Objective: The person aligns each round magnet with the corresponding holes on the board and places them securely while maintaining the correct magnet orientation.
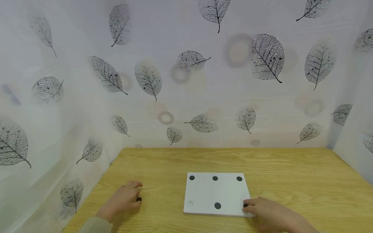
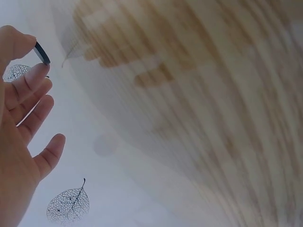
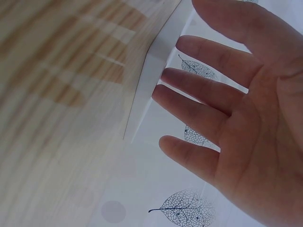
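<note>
My left hand point(image 1: 123, 200) hovers over the table's left side and pinches a small black disc point(image 1: 139, 199) between thumb and forefinger. In the left wrist view this disc point(image 2: 42, 53) appears edge-on at the fingertips, the other fingers spread. A thin white board point(image 1: 204, 194) lies flat, with black discs along its far row and another disc point(image 1: 217, 205) at the middle of its near row. At the near left, a round recess point(image 1: 190, 203) has no disc. At the near right corner, my right hand point(image 1: 269, 213) holds a black disc point(image 1: 245, 205) between its fingertips.
The board lies on a wood-grain table point(image 1: 163, 165). A pale curtain point(image 1: 204, 94) printed with leaves hangs behind the table's far edge and along both sides.
</note>
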`<action>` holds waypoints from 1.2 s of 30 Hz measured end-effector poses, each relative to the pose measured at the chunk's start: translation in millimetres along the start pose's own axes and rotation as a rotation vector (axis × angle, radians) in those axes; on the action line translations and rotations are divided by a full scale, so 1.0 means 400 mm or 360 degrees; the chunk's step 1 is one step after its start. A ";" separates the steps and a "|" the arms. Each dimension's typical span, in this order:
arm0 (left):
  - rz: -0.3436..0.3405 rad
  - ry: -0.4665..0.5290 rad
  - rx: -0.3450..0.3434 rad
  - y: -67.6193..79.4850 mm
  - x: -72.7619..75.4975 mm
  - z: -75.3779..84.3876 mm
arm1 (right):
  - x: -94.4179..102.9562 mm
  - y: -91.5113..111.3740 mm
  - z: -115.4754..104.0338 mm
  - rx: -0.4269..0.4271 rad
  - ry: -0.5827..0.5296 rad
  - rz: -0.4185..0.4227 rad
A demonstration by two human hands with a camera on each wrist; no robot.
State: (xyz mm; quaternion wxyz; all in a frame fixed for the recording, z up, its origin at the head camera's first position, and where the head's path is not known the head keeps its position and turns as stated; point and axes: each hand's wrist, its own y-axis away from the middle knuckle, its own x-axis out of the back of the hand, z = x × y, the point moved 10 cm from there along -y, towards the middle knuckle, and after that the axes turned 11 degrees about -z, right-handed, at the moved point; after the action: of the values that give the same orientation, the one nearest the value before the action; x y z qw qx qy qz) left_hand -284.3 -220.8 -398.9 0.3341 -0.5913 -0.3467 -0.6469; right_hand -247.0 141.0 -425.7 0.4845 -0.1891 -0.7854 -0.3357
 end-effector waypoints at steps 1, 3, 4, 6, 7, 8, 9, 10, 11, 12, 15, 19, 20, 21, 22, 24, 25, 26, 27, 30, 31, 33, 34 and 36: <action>-0.0008 0.0008 -0.0002 -0.002 -0.002 0.001 | 0.001 0.001 -0.002 0.0009 0.0008 0.0007; -0.0029 0.0026 -0.0002 -0.005 -0.005 0.003 | 0.004 0.003 -0.006 0.0028 0.0035 0.0025; -0.0038 0.0028 -0.0002 -0.007 -0.008 0.004 | 0.005 0.004 -0.009 0.0035 0.0050 0.0034; -0.0058 0.0028 0.0003 -0.012 -0.013 0.005 | 0.007 0.006 -0.012 0.0041 0.0066 0.0044; -0.0061 0.0026 -0.0005 -0.013 -0.014 0.007 | 0.006 0.006 -0.012 0.0036 0.0065 0.0038; -0.0068 0.0026 -0.0008 -0.015 -0.015 0.009 | 0.005 0.006 -0.011 0.0030 0.0060 0.0034; -0.0071 0.0028 -0.0017 -0.016 -0.014 0.013 | 0.004 0.006 -0.009 0.0019 0.0049 0.0026; -0.0070 0.0027 -0.0027 -0.017 -0.013 0.016 | 0.004 0.006 -0.009 0.0013 0.0049 0.0026; -0.0064 0.0019 -0.0040 -0.018 -0.012 0.021 | 0.003 0.006 -0.007 0.0007 0.0046 0.0026; -0.0059 0.0012 -0.0049 -0.019 -0.009 0.026 | 0.003 0.006 -0.006 -0.0001 0.0045 0.0025; -0.0035 -0.0009 -0.0079 -0.021 -0.003 0.040 | 0.004 0.007 -0.007 -0.0008 0.0057 0.0038; -0.0004 -0.0031 -0.0105 -0.028 -0.002 0.051 | 0.010 0.009 -0.013 0.0005 0.0090 0.0071; -0.0004 -0.0036 -0.0106 -0.030 -0.004 0.053 | 0.011 0.010 -0.014 0.0007 0.0098 0.0080; -0.0002 -0.0039 -0.0110 -0.032 -0.005 0.054 | 0.012 0.010 -0.016 0.0012 0.0103 0.0088; -0.0007 -0.0036 -0.0113 -0.034 -0.007 0.056 | 0.013 0.011 -0.017 0.0016 0.0112 0.0098; -0.0015 -0.0041 -0.0125 -0.037 -0.010 0.059 | 0.016 0.012 -0.021 0.0023 0.0137 0.0122; -0.0021 -0.0043 -0.0128 -0.039 -0.012 0.060 | 0.017 0.013 -0.022 0.0023 0.0145 0.0132; -0.0019 -0.0051 -0.0134 -0.041 -0.013 0.063 | 0.017 0.013 -0.023 0.0018 0.0147 0.0135; -0.0016 -0.0058 -0.0142 -0.042 -0.013 0.066 | 0.018 0.013 -0.024 0.0015 0.0152 0.0141; 0.0027 -0.0099 -0.0175 -0.045 -0.010 0.077 | 0.016 0.012 -0.020 -0.0010 0.0127 0.0126; 0.0046 -0.0112 -0.0189 -0.045 -0.008 0.081 | 0.014 0.011 -0.018 -0.0020 0.0114 0.0114; 0.0072 -0.0129 -0.0213 -0.046 -0.005 0.089 | 0.013 0.011 -0.018 -0.0024 0.0113 0.0111; 0.0083 -0.0136 -0.0222 -0.047 -0.003 0.092 | 0.013 0.011 -0.018 -0.0020 0.0122 0.0115; 0.0082 -0.0136 -0.0232 -0.049 -0.002 0.098 | 0.014 0.012 -0.020 -0.0010 0.0149 0.0127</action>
State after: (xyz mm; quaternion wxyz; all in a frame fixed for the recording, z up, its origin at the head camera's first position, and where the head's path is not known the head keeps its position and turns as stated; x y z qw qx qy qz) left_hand -279.7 -177.2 -398.2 0.2916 -0.6500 -0.2973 -0.6357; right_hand -241.5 138.5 -416.8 0.5331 -0.2058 -0.7526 -0.3271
